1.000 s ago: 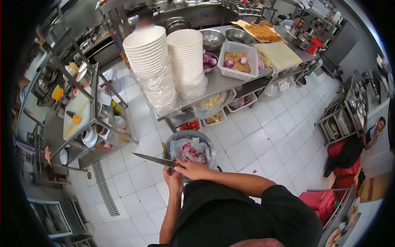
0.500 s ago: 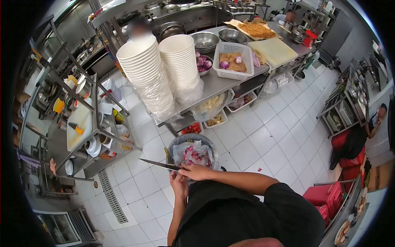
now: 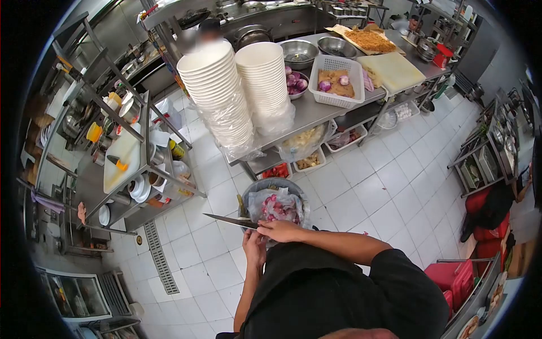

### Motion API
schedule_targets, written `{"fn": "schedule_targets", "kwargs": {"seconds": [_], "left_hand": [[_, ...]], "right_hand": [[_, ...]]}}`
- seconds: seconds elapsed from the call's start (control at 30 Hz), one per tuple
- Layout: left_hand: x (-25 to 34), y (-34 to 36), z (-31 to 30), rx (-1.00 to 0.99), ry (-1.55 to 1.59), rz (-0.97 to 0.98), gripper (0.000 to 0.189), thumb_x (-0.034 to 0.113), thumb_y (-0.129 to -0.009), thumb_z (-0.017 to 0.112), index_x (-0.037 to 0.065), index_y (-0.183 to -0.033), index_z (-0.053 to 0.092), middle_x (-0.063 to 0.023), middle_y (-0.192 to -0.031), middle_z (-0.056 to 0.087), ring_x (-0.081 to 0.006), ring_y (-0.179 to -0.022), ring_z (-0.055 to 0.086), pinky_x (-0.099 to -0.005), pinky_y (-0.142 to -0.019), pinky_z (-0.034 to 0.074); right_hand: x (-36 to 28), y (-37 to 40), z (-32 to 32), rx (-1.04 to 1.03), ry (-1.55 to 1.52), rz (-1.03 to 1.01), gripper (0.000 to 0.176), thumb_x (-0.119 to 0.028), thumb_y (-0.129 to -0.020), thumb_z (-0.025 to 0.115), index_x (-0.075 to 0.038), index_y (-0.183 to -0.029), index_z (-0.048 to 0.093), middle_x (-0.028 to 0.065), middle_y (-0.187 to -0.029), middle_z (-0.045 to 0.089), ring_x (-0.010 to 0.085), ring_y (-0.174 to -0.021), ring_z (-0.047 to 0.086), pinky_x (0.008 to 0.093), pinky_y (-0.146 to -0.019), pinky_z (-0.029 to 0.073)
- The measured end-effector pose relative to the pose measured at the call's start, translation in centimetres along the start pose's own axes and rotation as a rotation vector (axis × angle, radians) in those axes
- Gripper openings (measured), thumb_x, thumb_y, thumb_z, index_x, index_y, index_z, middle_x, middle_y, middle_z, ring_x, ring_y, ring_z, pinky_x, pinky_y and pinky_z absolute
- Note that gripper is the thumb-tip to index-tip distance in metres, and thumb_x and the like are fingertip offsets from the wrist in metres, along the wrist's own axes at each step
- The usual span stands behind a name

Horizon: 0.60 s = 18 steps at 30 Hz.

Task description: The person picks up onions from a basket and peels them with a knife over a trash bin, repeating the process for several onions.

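Note:
My right hand point(image 3: 280, 230) is closed around the handle of a kitchen knife point(image 3: 228, 220), whose blade points left. Just below it, my left hand point(image 3: 254, 248) has its fingers drawn together close to the base of the blade. Whatever those fingers hold is too small and covered to make out. Both hands are in front of my black apron, by the near edge of a round waste bin point(image 3: 305, 196). A plastic bag lines the bin, with reddish-purple onion peels point(image 3: 276, 208) inside it.
Ahead, a steel table point(image 3: 313, 114) bears stacked white tubs point(image 3: 262, 85), a white basket point(image 3: 339, 101) with onions, a bowl of purple onions point(image 3: 296, 82) and a cutting board point(image 3: 393, 72). Left stands a steel shelf with another knife point(image 3: 117, 163). Other people are at the back and far right.
My view has turned slightly, so the scene sits further right and a little lower. The knife stays in my right hand, and both hands keep nearly the same pose.

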<state>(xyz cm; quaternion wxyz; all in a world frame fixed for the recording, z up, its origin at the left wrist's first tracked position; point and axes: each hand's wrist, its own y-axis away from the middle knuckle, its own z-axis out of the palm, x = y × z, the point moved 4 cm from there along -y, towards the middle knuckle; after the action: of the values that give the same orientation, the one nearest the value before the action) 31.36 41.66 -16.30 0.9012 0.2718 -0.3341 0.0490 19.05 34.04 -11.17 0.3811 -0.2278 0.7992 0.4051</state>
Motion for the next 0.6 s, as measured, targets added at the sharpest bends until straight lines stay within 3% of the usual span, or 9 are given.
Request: {"fn": "schedule_targets", "kwargs": {"seconds": [0.2, 0.3, 0.37, 0.4, 0.43, 0.47, 0.5, 0.53, 0.6], "left_hand": [[-0.5, -0.5, -0.5, -0.011, -0.063, -0.020, 0.025, 0.004, -0.089, 0.059, 0.003, -0.113, 0.053, -0.0073, -0.106, 0.062, -0.0181, -0.094, 0.061, -0.0347, -0.085, 0.051], [-0.5, -0.5, -0.4, -0.025, -0.086, -0.030, 0.027, 0.008, -0.090, 0.059, 0.002, -0.116, 0.054, -0.0084, -0.107, 0.063, -0.0192, -0.097, 0.062, -0.0350, -0.086, 0.052], [-1.0, -1.2, -1.0, -0.043, -0.115, -0.040, 0.028, 0.010, -0.091, 0.060, 0.001, -0.117, 0.056, -0.0082, -0.106, 0.063, -0.0189, -0.097, 0.063, -0.0355, -0.086, 0.053], [-0.8, -0.9, -0.5, 0.012, -0.135, -0.034, 0.029, 0.011, -0.092, 0.061, 0.001, -0.118, 0.056, -0.0076, -0.107, 0.063, -0.0184, -0.097, 0.063, -0.0345, -0.085, 0.053], [-0.7, -1.2, -0.3, 0.004, -0.147, -0.015, 0.031, 0.011, -0.092, 0.060, 0.000, -0.121, 0.055, -0.0076, -0.109, 0.063, -0.0185, -0.099, 0.062, -0.0345, -0.086, 0.053], [-2.0, -2.5, -2.8, 0.000, -0.111, 0.007, 0.038, 0.010, -0.092, 0.060, -0.001, -0.127, 0.052, -0.0089, -0.114, 0.062, -0.0196, -0.102, 0.062, -0.0352, -0.088, 0.052], [-0.3, -0.8, 0.0, 0.059, -0.101, 0.002, 0.048, 0.010, -0.091, 0.060, -0.003, -0.135, 0.046, -0.0114, -0.120, 0.061, -0.0206, -0.104, 0.062, -0.0358, -0.090, 0.051], [-0.1, -1.1, 0.3, 0.053, -0.081, 0.005, 0.056, 0.008, -0.090, 0.060, -0.005, -0.140, 0.039, -0.0136, -0.124, 0.059, -0.0215, -0.104, 0.062, -0.0368, -0.091, 0.051], [0.3, -1.5, -0.3, 0.047, -0.026, -0.042, 0.060, 0.002, -0.086, 0.057, -0.006, -0.141, 0.035, -0.0162, -0.125, 0.057, -0.0245, -0.106, 0.061, -0.0413, -0.092, 0.052]], "right_hand": [[0.9, -0.4, 0.0, 0.045, -0.020, -0.047, 0.066, -0.057, -0.097, 0.041, -0.010, -0.143, 0.046, 0.0172, -0.139, 0.053, 0.0335, -0.130, 0.049, 0.0372, -0.108, 0.037], [2.9, -1.8, 1.1, 0.109, -0.109, -0.127, 0.059, -0.052, -0.098, 0.043, -0.009, -0.136, 0.055, 0.0203, -0.128, 0.061, 0.0340, -0.121, 0.057, 0.0394, -0.103, 0.042], [1.6, -0.8, 0.4, 0.031, -0.324, -0.049, 0.049, -0.046, -0.100, 0.045, -0.004, -0.114, 0.064, 0.0159, -0.111, 0.068, 0.0266, -0.108, 0.062, 0.0399, -0.095, 0.045], [0.0, 0.0, -0.7, -0.079, -0.353, -0.024, 0.051, -0.048, -0.100, 0.043, -0.004, -0.109, 0.065, 0.0128, -0.106, 0.069, 0.0230, -0.102, 0.063, 0.0406, -0.091, 0.047], [1.6, -1.5, 0.0, -0.017, -0.310, -0.031, 0.052, -0.050, -0.100, 0.040, -0.006, -0.110, 0.065, 0.0095, -0.103, 0.070, 0.0214, -0.097, 0.064, 0.0386, -0.088, 0.049], [2.7, -2.3, 0.5, -0.095, -0.295, 0.045, 0.054, -0.056, -0.097, 0.040, -0.010, -0.113, 0.063, 0.0066, -0.100, 0.070, 0.0209, -0.084, 0.065, 0.0359, -0.075, 0.051], [4.1, -3.1, 1.1, -0.071, -0.381, 0.096, 0.058, -0.063, -0.094, 0.041, -0.013, -0.114, 0.064, 0.0063, -0.087, 0.068, 0.0177, -0.066, 0.059, 0.0320, -0.056, 0.047], [3.7, -2.4, 0.1, -0.076, -0.363, 0.276, 0.063, -0.069, -0.091, 0.041, -0.014, -0.112, 0.065, 0.0048, -0.072, 0.060, 0.0122, -0.053, 0.048, 0.0284, -0.044, 0.037], [5.8, -3.5, 0.5, -0.098, -0.510, 0.306, 0.060, -0.067, -0.092, 0.044, -0.012, -0.105, 0.063, 0.0030, -0.063, 0.050, 0.0111, -0.048, 0.043, 0.0274, -0.042, 0.035]]}}
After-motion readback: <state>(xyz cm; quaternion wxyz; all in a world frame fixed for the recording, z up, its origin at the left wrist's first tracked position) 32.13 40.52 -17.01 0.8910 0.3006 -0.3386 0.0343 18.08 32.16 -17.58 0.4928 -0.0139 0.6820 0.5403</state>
